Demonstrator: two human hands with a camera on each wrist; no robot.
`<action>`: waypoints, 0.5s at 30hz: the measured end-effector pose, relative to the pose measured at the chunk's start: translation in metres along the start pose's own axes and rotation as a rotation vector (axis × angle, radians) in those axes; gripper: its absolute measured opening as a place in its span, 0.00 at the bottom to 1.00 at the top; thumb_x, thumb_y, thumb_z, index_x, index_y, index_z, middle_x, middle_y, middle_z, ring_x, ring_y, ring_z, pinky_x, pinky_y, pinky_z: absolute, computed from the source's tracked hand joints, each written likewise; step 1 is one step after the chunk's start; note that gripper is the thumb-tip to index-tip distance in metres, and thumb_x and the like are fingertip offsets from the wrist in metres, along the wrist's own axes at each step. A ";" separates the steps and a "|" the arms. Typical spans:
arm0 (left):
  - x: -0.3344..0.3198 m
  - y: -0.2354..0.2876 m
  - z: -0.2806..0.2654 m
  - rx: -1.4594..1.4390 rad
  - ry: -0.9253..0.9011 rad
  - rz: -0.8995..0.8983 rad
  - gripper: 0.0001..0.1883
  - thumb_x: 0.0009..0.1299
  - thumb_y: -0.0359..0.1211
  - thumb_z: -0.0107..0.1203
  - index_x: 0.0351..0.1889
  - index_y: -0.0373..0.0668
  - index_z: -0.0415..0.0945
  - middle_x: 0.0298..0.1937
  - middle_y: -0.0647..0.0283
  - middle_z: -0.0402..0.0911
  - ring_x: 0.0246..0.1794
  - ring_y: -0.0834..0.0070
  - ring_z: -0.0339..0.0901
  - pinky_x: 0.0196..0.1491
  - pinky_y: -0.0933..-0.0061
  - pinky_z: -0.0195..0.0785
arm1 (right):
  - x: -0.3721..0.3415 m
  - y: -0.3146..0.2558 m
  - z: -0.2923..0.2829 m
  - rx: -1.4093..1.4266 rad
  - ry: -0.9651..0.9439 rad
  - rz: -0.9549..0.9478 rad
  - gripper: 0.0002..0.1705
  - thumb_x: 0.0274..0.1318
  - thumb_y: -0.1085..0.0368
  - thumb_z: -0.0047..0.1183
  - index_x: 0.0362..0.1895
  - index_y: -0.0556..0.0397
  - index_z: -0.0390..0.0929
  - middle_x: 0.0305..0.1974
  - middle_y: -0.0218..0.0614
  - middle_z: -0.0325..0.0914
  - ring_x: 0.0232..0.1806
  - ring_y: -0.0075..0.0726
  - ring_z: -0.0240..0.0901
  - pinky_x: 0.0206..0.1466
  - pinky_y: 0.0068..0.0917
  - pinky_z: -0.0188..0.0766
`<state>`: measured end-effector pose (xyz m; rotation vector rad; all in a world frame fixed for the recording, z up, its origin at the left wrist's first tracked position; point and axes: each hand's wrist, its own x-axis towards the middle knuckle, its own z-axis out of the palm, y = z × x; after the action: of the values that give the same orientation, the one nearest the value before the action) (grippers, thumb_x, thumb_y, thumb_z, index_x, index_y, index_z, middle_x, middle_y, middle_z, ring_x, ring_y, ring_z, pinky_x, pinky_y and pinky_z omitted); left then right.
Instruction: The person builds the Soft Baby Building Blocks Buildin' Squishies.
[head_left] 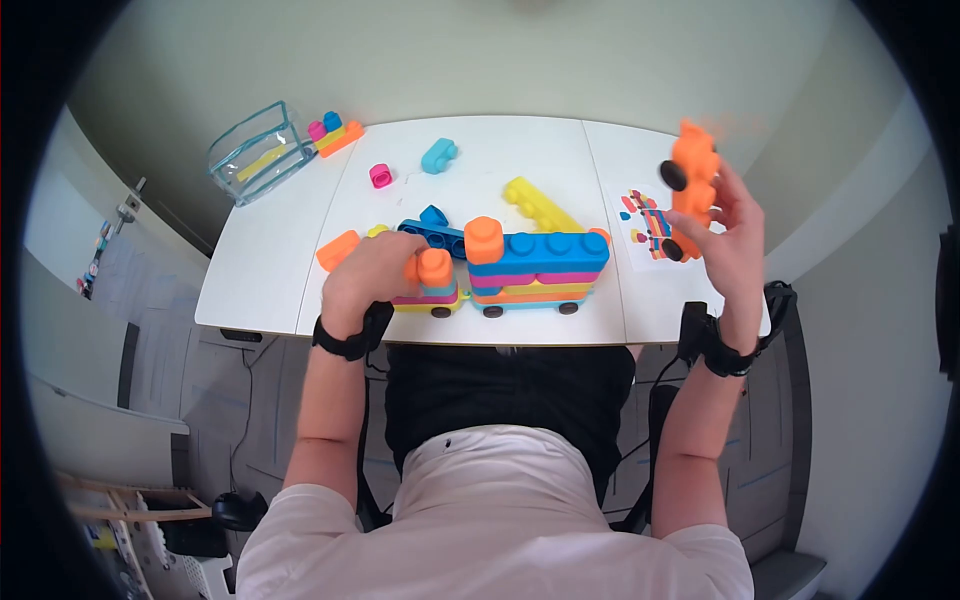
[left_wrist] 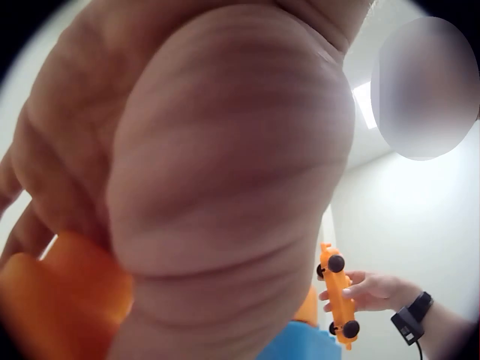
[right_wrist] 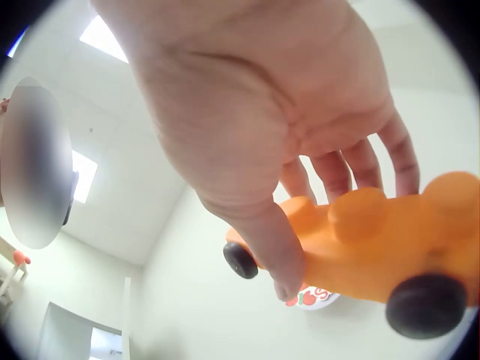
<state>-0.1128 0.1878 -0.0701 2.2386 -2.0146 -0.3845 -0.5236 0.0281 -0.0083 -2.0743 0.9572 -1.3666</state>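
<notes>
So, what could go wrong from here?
The right hand holds the orange base up off the table; if the grip loosens, it could drop, perhaps near the picture sheet.

The left hand is on the small car, close beside the big car; a sideways nudge could jolt both.

Both cars stand near the table's front edge, so a hard push that way might send one off.

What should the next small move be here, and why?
I'd probably lower the orange wheeled base onto the white table, since the right hand holds it raised, studs toward the palm, while the blue-topped stack stands there on wheels.
</notes>
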 end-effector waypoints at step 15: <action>-0.054 -0.112 -0.024 -0.094 0.242 -0.404 0.32 0.58 0.21 0.74 0.64 0.46 0.87 0.64 0.53 0.88 0.64 0.52 0.86 0.65 0.57 0.81 | -0.007 -0.010 0.090 -0.090 -0.659 0.095 0.46 0.45 0.73 0.80 0.73 0.54 0.80 0.51 0.48 0.91 0.48 0.54 0.89 0.58 0.44 0.82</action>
<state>-0.0036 0.2522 -0.0681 2.4868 -1.3990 -0.2199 -0.4398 0.0414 -0.0401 -2.2794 0.8126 -0.5221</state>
